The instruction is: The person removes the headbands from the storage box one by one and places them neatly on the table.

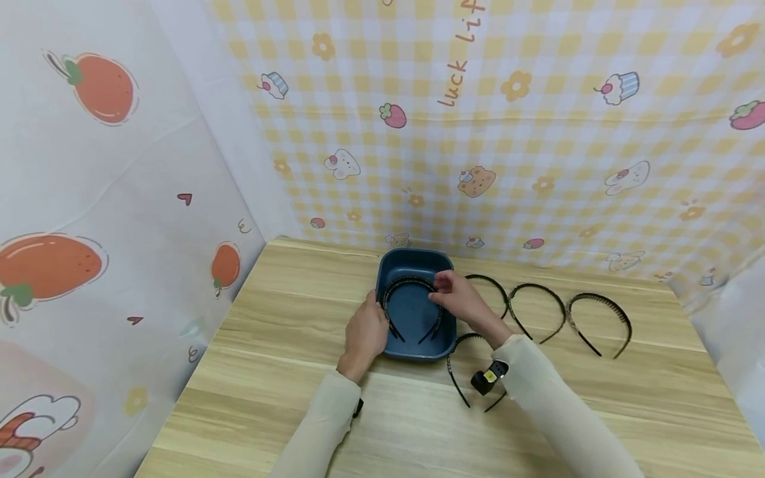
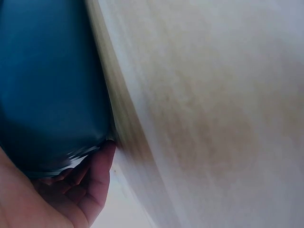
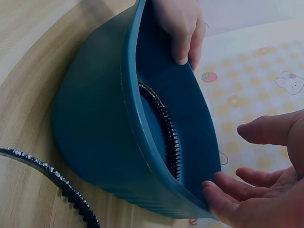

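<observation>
A deep blue plastic bin stands on the table, with black toothed headbands lying in it, overlapping. My left hand holds the bin's left wall; in the right wrist view its thumb and a finger come over the rim. Curled fingers of that hand show against the bin's outside in the left wrist view. Over the right rim is my right hand, nothing in its grasp. The right wrist view shows its thumb held apart and its fingertips at the rim.
Right of the bin, black headbands lie on the wooden table: one partly behind my right hand, one in the middle, one farthest right. Another headband lies nearer, partly under my right forearm. A patterned cloth hangs behind.
</observation>
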Demonstrator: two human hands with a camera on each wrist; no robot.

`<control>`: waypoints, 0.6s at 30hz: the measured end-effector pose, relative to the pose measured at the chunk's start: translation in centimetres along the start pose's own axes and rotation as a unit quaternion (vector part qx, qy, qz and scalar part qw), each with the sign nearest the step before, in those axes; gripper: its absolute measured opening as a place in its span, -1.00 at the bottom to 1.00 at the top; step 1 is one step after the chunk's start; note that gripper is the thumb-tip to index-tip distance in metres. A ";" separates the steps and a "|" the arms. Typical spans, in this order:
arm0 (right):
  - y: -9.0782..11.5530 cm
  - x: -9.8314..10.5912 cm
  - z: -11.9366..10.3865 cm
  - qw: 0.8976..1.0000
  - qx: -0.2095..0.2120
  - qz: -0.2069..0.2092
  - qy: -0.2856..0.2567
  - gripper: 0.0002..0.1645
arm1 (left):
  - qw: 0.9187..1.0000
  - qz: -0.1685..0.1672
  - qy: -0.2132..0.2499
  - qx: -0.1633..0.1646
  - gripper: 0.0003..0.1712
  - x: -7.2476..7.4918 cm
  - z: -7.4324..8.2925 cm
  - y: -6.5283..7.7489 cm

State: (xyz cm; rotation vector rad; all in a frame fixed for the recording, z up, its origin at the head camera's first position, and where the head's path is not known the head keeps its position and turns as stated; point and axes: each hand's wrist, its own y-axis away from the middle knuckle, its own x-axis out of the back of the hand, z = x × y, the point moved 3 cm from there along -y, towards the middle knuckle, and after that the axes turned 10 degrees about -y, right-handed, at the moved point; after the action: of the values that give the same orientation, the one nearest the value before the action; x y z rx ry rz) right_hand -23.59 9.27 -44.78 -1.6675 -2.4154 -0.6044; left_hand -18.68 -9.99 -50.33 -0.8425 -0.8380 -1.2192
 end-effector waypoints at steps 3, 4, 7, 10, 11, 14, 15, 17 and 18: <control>-0.2 -0.2 -0.2 1.000 -0.012 -0.001 -0.007 -0.33 | 1.000 0.002 -0.002 0.000 -0.56 0.0 0.0 0.0; -0.3 -0.3 -0.2 1.000 -0.012 -0.002 -0.006 -0.31 | 1.000 0.003 -0.003 -0.001 -0.56 0.0 0.0 0.0; -0.5 -0.5 -0.3 1.000 -0.015 -0.002 -0.007 -0.28 | 1.000 0.003 -0.002 -0.002 -0.56 0.0 0.0 -0.1; -0.8 -0.7 -0.4 1.000 -0.015 -0.001 -0.009 -0.25 | 1.000 0.001 -0.002 -0.001 -0.55 0.0 0.1 -0.1; -0.9 -0.8 -0.4 1.000 -0.018 -0.001 -0.012 -0.24 | 1.000 -0.001 -0.001 0.000 -0.55 0.0 0.1 -0.1; -1.3 -1.0 -0.4 1.000 -0.023 -0.002 -0.013 -0.23 | 1.000 -0.004 -0.003 0.003 -0.55 0.0 0.0 -0.1; -1.5 -1.1 -0.3 1.000 -0.025 -0.002 -0.012 -0.23 | 1.000 -0.005 -0.004 0.004 -0.55 -0.1 0.0 -0.1; -1.9 -1.2 -0.1 1.000 -0.028 0.000 -0.008 -0.23 | 1.000 -0.005 -0.003 0.005 -0.55 -0.1 -0.1 -0.1; -2.1 -1.3 0.0 1.000 -0.029 0.002 -0.006 -0.23 | 1.000 -0.005 -0.003 0.006 -0.55 -0.2 -0.1 -0.1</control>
State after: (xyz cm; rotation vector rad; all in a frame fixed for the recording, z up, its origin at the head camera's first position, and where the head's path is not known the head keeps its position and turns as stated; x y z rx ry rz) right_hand -25.03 7.54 -45.68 -1.7016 -2.4246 -0.6724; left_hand -18.80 -10.04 -50.50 -0.8351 -0.8545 -1.2192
